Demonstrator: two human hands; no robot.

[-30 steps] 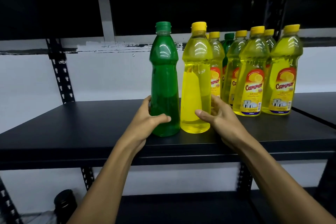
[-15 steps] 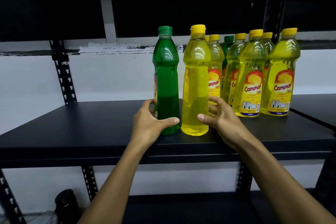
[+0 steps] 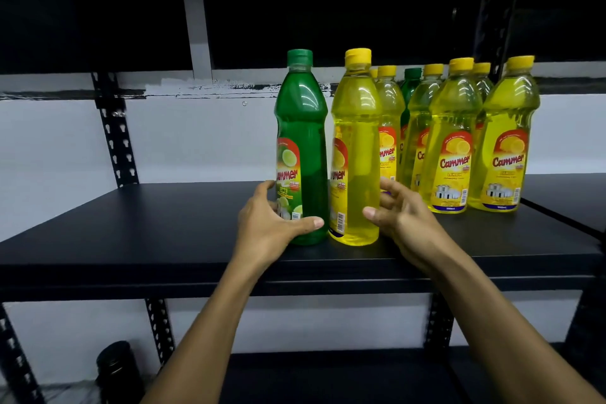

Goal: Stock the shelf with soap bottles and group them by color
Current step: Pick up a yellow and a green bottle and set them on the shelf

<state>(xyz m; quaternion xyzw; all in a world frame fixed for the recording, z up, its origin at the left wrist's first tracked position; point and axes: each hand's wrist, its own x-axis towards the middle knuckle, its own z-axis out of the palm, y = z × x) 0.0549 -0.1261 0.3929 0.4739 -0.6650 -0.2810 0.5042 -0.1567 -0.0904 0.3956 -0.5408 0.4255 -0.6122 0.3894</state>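
Progress: partly done, by my read. Shelf (image 3: 164,239) holds a yellow cluster (image 3: 459,147) at right, labels mostly facing fwd; left half of the board bare.
Green bottle (image 3: 301,147): upright near front edge, centre, touching or just beside the yellow bottle (image 3: 355,147). Label turned partly to the left.
Left hand (image 3: 269,226): curled round green bottle's base, thumb across the front, fingers behind.
Right hand (image 3: 403,220): fingers loosely curved at yellow bottle's lower right side; thumb tip at the plastic, other fingers look slightly off it. Firm hold or not: can't tell.
Left to do: green w/ green, yellow w/ yellow. Front pair is mixed, so the green one prob. needs its own spot on the bare left side.
Stray: second green bottle (image 3: 411,88) sits behind the yellow ones, only cap + shoulder show.
Hidden: back-row count unclear, bottles overlap. Supply of unstocked bottles not in view. Dark jar-like thing (image 3: 116,367) low left, too dim to ID. Lower shelf mostly dark.
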